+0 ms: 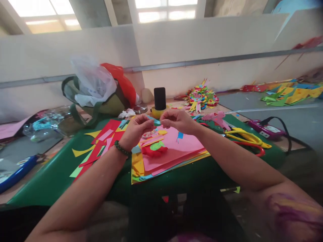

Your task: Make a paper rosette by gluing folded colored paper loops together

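My left hand [137, 130], with a dark beaded bracelet [121, 148] on the wrist, is raised over the work mat with thumb and fingers pinched together. Close to it on the right, my right hand [179, 121] is pinched in the same way. Whatever lies between the fingertips is too small to make out. Below the hands lies a stack of pink felt sheets [176, 147]. A red felt piece with a light green centre [155, 148] rests on its left part. A small blue scrap [180, 135] lies near my right hand.
Red felt strips [111, 127] lie left on the green mat [45, 179]. At right are a pink glue gun [216, 119], yellow-handled scissors [246, 137] and a purple device [267, 129]. Behind stand a phone [159, 98], a pile of felt flowers [200, 97] and a bag [106, 104].
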The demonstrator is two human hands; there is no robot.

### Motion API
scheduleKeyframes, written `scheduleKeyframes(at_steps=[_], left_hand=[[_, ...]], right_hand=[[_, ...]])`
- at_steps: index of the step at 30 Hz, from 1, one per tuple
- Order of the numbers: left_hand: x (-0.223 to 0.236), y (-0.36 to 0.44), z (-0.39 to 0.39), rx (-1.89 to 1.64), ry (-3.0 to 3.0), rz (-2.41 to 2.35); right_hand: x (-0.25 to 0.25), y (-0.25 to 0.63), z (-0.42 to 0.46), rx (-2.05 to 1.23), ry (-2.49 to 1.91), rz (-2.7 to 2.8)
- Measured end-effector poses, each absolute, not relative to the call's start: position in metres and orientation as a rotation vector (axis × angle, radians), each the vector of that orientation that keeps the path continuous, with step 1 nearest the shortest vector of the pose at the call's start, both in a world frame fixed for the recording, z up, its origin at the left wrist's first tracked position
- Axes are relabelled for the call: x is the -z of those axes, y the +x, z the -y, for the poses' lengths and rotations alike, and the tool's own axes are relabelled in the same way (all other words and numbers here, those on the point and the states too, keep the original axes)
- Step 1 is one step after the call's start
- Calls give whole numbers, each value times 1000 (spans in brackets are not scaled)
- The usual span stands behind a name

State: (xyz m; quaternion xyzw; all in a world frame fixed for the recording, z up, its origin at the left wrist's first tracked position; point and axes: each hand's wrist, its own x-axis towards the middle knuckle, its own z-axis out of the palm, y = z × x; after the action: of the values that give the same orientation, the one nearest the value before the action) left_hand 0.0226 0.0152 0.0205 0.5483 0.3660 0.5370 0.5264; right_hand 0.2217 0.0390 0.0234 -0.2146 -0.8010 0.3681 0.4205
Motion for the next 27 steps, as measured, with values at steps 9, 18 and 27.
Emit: scheduleKeyframes(at_steps=[9, 18, 27], left_hand=[[-20, 29, -10, -1366, 1435, -943], [-23, 25, -13, -1277, 1230, -906], [-25, 22, -14, -1400, 1277, -960]], right_hand=[[-10, 209, -47, -1160, -573, 1807], [-13, 212, -48, -1293, -464, 1773], [-21, 226, -52, -1337, -506, 1709]])
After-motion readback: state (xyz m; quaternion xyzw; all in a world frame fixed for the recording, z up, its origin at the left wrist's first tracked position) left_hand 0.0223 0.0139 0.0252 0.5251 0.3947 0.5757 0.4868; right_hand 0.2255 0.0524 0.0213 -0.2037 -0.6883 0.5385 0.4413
